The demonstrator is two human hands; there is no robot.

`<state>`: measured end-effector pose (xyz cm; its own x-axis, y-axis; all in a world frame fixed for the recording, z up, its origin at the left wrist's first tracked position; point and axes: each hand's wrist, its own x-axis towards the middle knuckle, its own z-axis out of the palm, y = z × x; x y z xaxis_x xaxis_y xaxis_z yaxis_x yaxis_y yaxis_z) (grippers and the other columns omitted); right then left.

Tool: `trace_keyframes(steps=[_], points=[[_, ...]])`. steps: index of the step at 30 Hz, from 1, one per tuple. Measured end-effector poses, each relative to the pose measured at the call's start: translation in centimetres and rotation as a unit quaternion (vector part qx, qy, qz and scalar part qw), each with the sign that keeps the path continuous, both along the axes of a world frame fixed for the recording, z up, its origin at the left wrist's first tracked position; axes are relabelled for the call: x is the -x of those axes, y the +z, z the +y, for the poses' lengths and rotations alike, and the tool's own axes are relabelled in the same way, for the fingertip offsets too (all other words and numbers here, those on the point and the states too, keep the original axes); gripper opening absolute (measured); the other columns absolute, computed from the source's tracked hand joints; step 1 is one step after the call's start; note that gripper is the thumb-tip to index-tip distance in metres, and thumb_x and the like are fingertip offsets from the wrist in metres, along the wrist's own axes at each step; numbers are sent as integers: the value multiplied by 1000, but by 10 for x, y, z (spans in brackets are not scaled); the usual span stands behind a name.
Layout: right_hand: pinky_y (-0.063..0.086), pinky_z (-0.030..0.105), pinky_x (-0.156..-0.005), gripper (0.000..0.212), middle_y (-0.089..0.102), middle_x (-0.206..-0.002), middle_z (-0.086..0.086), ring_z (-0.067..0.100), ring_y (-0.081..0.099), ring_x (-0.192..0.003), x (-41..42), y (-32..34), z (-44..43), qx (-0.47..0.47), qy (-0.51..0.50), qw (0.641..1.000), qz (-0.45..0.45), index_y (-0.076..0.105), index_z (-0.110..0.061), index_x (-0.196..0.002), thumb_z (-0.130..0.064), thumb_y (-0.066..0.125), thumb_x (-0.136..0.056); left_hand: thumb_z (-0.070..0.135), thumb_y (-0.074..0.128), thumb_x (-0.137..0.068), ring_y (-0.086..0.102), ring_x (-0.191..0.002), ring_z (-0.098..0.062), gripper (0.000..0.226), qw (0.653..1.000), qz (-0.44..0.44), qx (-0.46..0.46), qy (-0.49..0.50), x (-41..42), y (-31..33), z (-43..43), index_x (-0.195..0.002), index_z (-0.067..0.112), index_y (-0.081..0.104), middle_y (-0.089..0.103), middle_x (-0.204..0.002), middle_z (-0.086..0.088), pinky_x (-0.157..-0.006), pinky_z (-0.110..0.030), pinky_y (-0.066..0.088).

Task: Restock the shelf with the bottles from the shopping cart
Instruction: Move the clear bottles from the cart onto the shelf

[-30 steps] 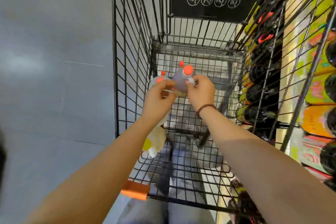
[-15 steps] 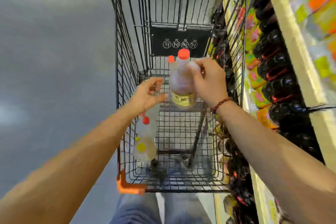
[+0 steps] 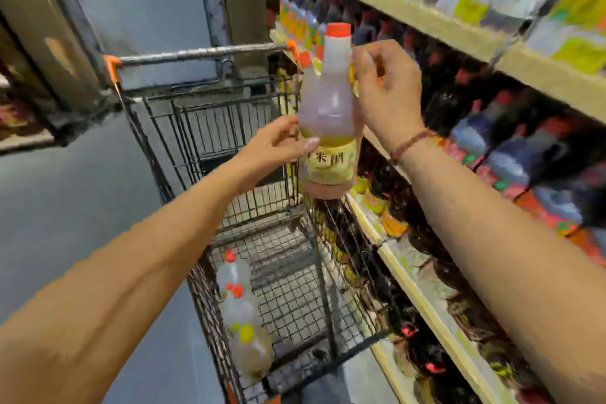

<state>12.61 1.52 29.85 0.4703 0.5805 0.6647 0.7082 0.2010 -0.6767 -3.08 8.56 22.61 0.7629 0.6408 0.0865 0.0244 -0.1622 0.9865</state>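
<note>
A clear bottle [image 3: 328, 108] with an orange cap and a yellow label is held upright above the black wire shopping cart [image 3: 183, 54]. My right hand [image 3: 387, 92] grips its shoulder from the right. My left hand [image 3: 278, 144] holds its lower body, thumb on the label. A second orange cap [image 3: 305, 60] peeks out just behind it; I cannot tell which hand holds that bottle. Two more clear bottles [image 3: 234, 272] [image 3: 244, 315] lie on the cart's floor against its left wall. The shelf [image 3: 410, 275] runs along the right.
Dark bottles with red caps [image 3: 459, 102] fill the shelf rows right of the held bottle. An upper shelf board [image 3: 426, 20] carries green and yellow packs. Grey aisle floor [image 3: 82, 207] lies left of the cart. Another shelf end [image 3: 32, 75] stands at the far left.
The bottle has come up out of the cart toward the shelf on the right. My left hand, open half a second ago, now holds its lower part. My view has tilted up.
</note>
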Motion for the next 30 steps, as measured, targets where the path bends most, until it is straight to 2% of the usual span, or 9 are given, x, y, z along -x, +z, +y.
trace_keyframes(steps=[3,5,7,10,16,20,24,27,30], points=[[38,27,-65,20,51,-65,-16,7,51,-72,-7,32,-34,-26,-77,997,-10,52,-30,-68,-27,49,-88,47,71,-72,62,-98,-8,51,998,-31,3,-58,-25,23,-21,-118,32,55,65,-112,6,-82,-29,49],[37,26,-64,25,48,-64,-18,6,50,-69,-13,49,-62,-34,-115,993,-18,43,-36,-66,-29,49,-89,39,70,-70,64,-87,-3,53,992,-72,22,-97,-43,37,-38,-119,23,55,67,-103,6,-71,-19,51],[37,26,-64,24,47,-64,-18,-1,47,-63,-22,63,-93,-44,-153,987,-27,44,-35,-67,-30,49,-90,37,70,-65,65,-85,-2,58,984,-97,37,-146,-63,52,-59,-118,21,53,68,-99,9,-70,-18,51],[35,17,-61,21,47,-65,-18,-6,46,-64,-33,77,-144,-54,-212,974,-54,49,-27,-70,-29,48,-91,40,71,-59,65,-91,-8,52,970,-120,52,-203,-95,63,-98,-108,29,56,71,-95,13,-81,-36,51],[33,13,-58,20,47,-62,-19,-8,48,-60,-50,87,-264,-47,-355,931,-73,51,-19,-75,-28,48,-93,41,75,-55,68,-84,-11,51,942,-128,94,-295,-146,73,-203,-101,28,59,72,-90,8,-67,-32,55],[36,24,-62,24,51,-66,-14,4,50,-65,-46,85,-353,-40,-454,888,-58,58,-14,-75,-28,50,-93,34,71,-62,66,-71,-2,40,914,-107,124,-370,-161,76,-286,-99,25,59,68,-88,6,-51,-19,48],[40,21,-62,27,58,-71,-5,10,54,-70,-24,87,-436,-25,-542,839,-35,62,-10,-77,-31,54,-92,45,74,-51,68,-84,-11,58,878,-75,159,-446,-161,76,-367,-104,25,62,71,-95,4,-65,-28,53],[44,23,-67,15,58,-74,-11,8,56,-73,3,82,-494,-34,-589,807,-18,61,-18,-81,-30,58,-90,45,75,-50,68,-86,-15,59,849,-53,192,-489,-154,66,-426,-103,23,63,73,-96,2,-78,-37,52],[46,17,-69,13,60,-89,-12,1,55,-75,37,68,-552,-15,-584,812,1,58,-21,-99,-26,60,-88,47,76,-48,67,-95,-19,66,827,-17,209,-522,-137,57,-484,-109,24,61,72,-103,1,-81,-41,53]])
